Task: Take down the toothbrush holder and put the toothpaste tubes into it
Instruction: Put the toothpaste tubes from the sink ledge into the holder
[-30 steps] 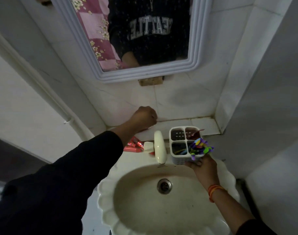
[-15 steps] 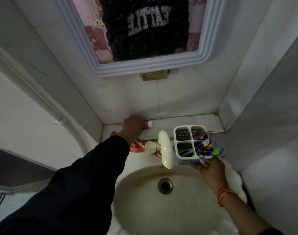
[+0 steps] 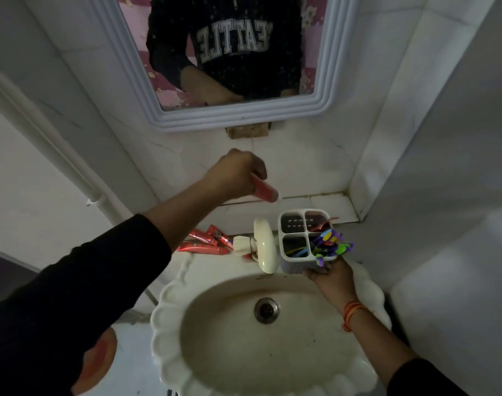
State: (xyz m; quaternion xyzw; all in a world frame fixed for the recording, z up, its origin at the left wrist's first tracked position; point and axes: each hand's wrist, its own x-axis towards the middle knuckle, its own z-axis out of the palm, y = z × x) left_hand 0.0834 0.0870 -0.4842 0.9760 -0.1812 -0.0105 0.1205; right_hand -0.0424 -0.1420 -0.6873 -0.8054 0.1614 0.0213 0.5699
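My right hand (image 3: pixel 331 274) grips the base of a white toothbrush holder (image 3: pixel 294 237) with four compartments, held over the back rim of the sink. Colourful toothbrushes (image 3: pixel 331 242) stick out of its front right compartment. My left hand (image 3: pixel 235 174) is raised above the ledge, closed on a red toothpaste tube (image 3: pixel 265 191) that points down and right, a little up and left of the holder. Several more red toothpaste tubes (image 3: pixel 208 241) lie on the ledge left of the tap.
A cream tap (image 3: pixel 264 247) stands just left of the holder. The scalloped white sink (image 3: pixel 169 318) with its drain (image 3: pixel 266 310) lies below. A tiled ledge (image 3: pixel 327 205) runs along the wall, under a white-framed mirror (image 3: pixel 238 118). A wall corner juts out at right.
My left hand has lifted off the ledge with a red toothpaste tube and moved right toward the holder. The right hand has kept the holder by the tap.
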